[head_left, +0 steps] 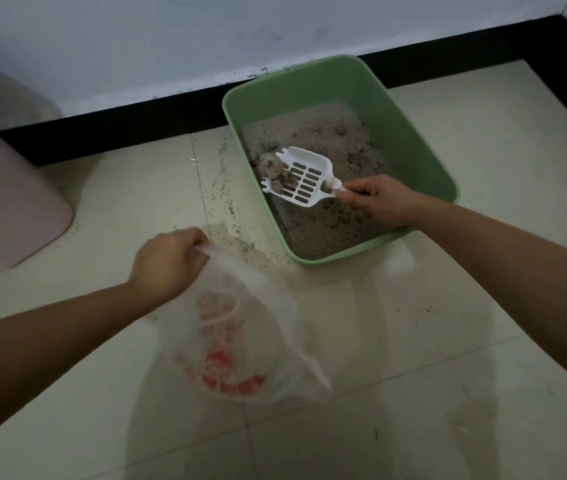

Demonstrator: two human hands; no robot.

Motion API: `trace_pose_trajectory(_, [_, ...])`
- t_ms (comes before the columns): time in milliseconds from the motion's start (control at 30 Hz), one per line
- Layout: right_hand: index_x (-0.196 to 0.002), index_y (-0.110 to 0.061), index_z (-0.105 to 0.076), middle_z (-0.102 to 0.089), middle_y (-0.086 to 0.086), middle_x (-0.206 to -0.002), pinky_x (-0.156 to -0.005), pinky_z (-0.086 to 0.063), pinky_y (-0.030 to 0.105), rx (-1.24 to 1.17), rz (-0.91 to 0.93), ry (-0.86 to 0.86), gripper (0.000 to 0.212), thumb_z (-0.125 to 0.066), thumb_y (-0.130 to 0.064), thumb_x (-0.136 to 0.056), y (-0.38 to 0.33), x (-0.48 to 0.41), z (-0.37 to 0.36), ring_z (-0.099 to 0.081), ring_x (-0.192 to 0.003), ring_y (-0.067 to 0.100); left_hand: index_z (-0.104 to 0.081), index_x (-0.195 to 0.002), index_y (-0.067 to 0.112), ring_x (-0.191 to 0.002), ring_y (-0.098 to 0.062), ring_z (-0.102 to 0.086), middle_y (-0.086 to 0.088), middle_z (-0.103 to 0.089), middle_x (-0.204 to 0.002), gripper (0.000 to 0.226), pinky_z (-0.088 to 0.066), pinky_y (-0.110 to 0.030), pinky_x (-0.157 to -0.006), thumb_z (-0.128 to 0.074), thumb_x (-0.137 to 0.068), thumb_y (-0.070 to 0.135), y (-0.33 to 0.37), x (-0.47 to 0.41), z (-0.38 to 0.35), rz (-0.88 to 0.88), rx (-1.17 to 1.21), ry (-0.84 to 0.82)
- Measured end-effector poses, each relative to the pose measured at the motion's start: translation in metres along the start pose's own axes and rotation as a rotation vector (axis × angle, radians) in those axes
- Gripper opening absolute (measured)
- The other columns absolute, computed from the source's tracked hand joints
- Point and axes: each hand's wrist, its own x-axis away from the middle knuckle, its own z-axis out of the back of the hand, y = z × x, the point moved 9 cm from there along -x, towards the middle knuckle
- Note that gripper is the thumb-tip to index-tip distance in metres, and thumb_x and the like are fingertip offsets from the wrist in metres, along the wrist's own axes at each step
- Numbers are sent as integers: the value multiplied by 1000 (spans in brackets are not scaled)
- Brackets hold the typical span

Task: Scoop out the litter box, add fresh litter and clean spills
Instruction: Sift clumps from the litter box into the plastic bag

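Two hands in play, both busy. The right hand (375, 199) has its fingers curled round the handle of a white slotted plastic scoop (304, 178), and the scoop is up above the grey granular litter (327, 230), its blade pointing left. On the left end of that blade sit lumpy grey clumps (273, 166), right by the box's left wall.

The green rectangular plastic litter box (413, 133) sits on the pale tiled floor (448, 306), right of centre, its far end close up to the black skirting board (136, 116) under the white wall (171, 46). Litter covers the bottom, rough and pitted.

Over to the left hand (167, 261): it is closed in a fist on the top edge of a thin translucent plastic bag with red print (240, 344). The bag hangs down from that grip, near and left of the box, blurred; whether its bottom touches the tiles I cannot tell.

Plenty of scattered litter grains (230, 206) on the floor too, strung along the box's left side and thickest around its near left corner, just beside the bag. At the far left edge stands a pale pink plastic bin (8, 202), well apart from the box.
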Motion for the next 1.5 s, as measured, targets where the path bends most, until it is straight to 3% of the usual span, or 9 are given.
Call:
trace_pose_trajectory(233, [-112, -28, -67, -56, 4, -76, -54, -42, 13, -77, -31, 64, 18, -54, -30, -99, -12, 20, 16, -44, -53, 2, -70, -97, 6, -81, -30, -66, -13, -71, -92, 21, -54, -34, -68, -56, -88, 20, -54, -33, -4, 554, 422, 49])
trace_pose_trajectory(400, [-104, -37, -69, -54, -1, -74, -55, -42, 14, -188, 36, 1, 16, -55, -30, -98, -45, 46, 18, -45, -62, 10, -65, -94, 7, -79, -30, -66, -15, -69, -97, 15, -56, -34, -64, -61, -87, 20, -66, -27, -16, 687, 552, -9])
trace_pose_trajectory(567, [-98, -39, -70, -50, -5, -70, -60, -43, 19, -244, 123, -114, 20, -54, -28, -99, -72, 64, -9, -44, -63, 9, -41, -137, 14, -114, -33, -54, -13, -47, -132, 81, -51, -44, -87, -77, -74, 51, -50, -21, 0, 467, 215, -54])
trace_pose_trajectory(633, [-96, -42, -70, -50, -3, -71, -62, -43, 21, -212, 129, -135, 21, -54, -29, -99, -75, 68, -18, -45, -64, 10, -44, -132, 12, -119, -31, -46, -14, -43, -131, 71, -45, -44, -91, -75, -78, 44, -28, -10, 28, 212, 64, 133])
trace_pose_trajectory(733, [-84, -52, -69, -48, -6, -68, -62, -43, 22, -165, 134, -156, 31, -54, -30, -99, -78, 71, -26, -43, -63, 9, -55, -99, 15, -85, -24, -55, -4, -53, -98, 30, -43, -34, -66, -65, -84, 38, 3, 19, 46, -89, -1, 235])
trace_pose_trajectory(800, [-78, -54, -67, -47, -10, -65, -62, -41, 23, -161, 131, -161, 36, -53, -29, -100, -80, 73, -28, -42, -63, 9, -59, -91, 21, -76, -21, -60, 3, -59, -88, 24, -42, -30, -61, -58, -87, 45, 9, 28, 20, -103, -42, 35])
trace_pose_trajectory(933, [-82, -55, -68, -49, -4, -68, -65, -42, 28, -137, 126, -161, 34, -53, -30, -100, -81, 75, -31, -44, -63, 14, -57, -125, 22, -102, -22, -64, 2, -66, -118, 47, -52, -33, -78, -60, -87, 50, -3, 28, -48, 80, -113, -336])
trace_pose_trajectory(1133, [-87, -56, -68, -51, -4, -71, -67, -45, 32, -102, 102, -168, 31, -54, -32, -99, -81, 81, -35, -47, -64, 13, -58, -123, 20, -103, -22, -63, -2, -64, -117, 34, -49, -30, -75, -57, -89, 24, 2, 24, -75, 57, -279, -425])
trace_pose_trajectory(1500, [-83, -52, -70, -49, -1, -75, -57, -39, 15, -221, 163, -277, 36, -51, -26, -101, -121, 95, -47, -43, -65, 13, -65, -94, 12, -63, -22, -70, -3, -66, -96, 5, -54, -31, -49, -64, -93, 17, -28, 56, -23, 461, 920, -145])
